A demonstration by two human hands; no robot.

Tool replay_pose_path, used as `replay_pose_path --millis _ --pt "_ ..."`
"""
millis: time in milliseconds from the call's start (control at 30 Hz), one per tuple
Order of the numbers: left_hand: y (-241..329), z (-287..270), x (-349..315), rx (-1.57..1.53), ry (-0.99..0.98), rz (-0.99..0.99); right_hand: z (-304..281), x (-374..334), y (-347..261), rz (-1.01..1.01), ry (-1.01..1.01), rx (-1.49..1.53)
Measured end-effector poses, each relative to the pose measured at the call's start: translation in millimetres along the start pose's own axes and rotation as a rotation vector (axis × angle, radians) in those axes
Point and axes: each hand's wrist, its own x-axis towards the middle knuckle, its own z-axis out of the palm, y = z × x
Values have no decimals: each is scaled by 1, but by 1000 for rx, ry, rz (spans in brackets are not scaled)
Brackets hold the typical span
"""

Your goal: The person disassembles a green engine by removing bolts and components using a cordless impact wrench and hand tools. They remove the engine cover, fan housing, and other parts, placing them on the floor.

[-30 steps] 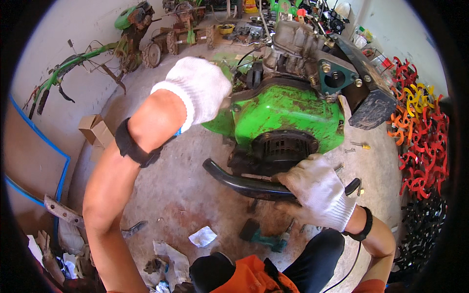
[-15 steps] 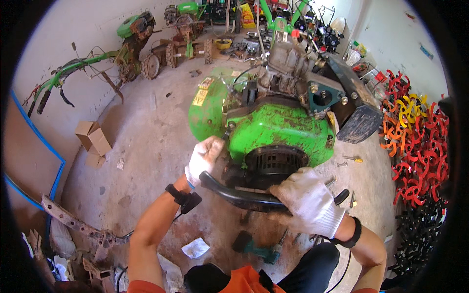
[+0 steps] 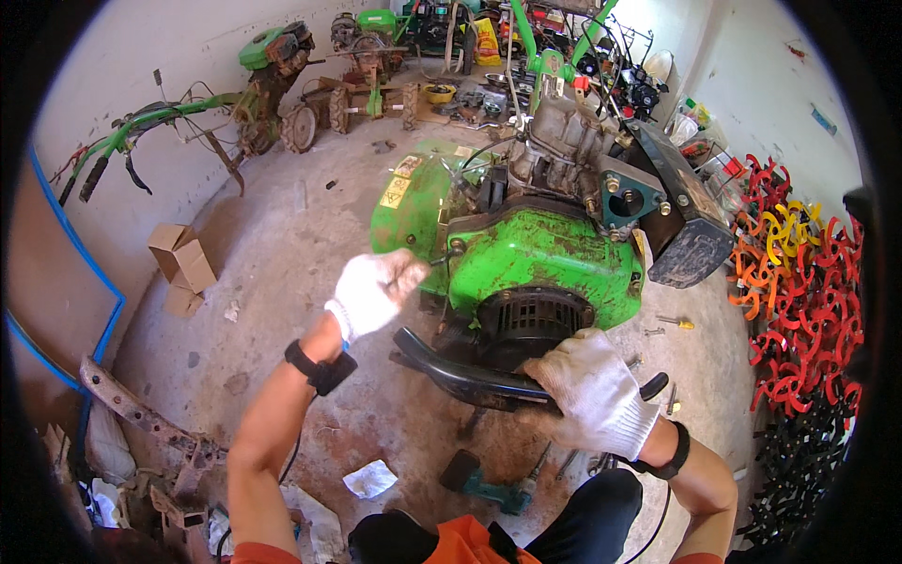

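From the head view, a room with white walls (image 3: pixel 225 47) and a grey floor (image 3: pixel 282 310) full of brown stains. At the back left, an old green machine (image 3: pixel 272 47) with long handles, close to the wall. Lower down, an open cardboard box (image 3: pixel 183 258). Along the right side, a big heap of curved red blades (image 3: pixel 813 320), with yellow blades (image 3: pixel 791 230) near the top and black pieces (image 3: pixel 803 470) below. Right in the middle, in front of the person, a big green engine cover (image 3: pixel 545 249), dirty with brown marks, with a black fan grille (image 3: pixel 536 310) low on the front. At the cover's left edge, a small bolt (image 3: pixel 458 246), and just beside it a thin dark tool (image 3: pixel 440 260), its other end in the white-gloved left hand (image 3: pixel 376 289), with fingers curled together on it. In front of the grille, a bent black bar (image 3: pixel 470 374), held tight in the fingers of the white-gloved right hand (image 3: pixel 594 387). On the floor near the knees, a teal drill (image 3: pixel 498 491) and crumpled white paper (image 3: pixel 370 479). To the right of the cover, a few loose screws (image 3: pixel 676 322).
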Motion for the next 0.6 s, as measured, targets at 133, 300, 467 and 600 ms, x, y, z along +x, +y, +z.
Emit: replay_pose_path --millis 133,300,467,600 --pt "23 -54 35 309 -174 104 0 1 0 13 -14 6" --pt "69 -104 78 494 -460 55 0 0 0 0 11 2" --pt "107 -112 99 683 -515 76 1 0 0 -8 39 10" --pt "92 -103 112 735 -579 59 3 0 1 21 -3 33"
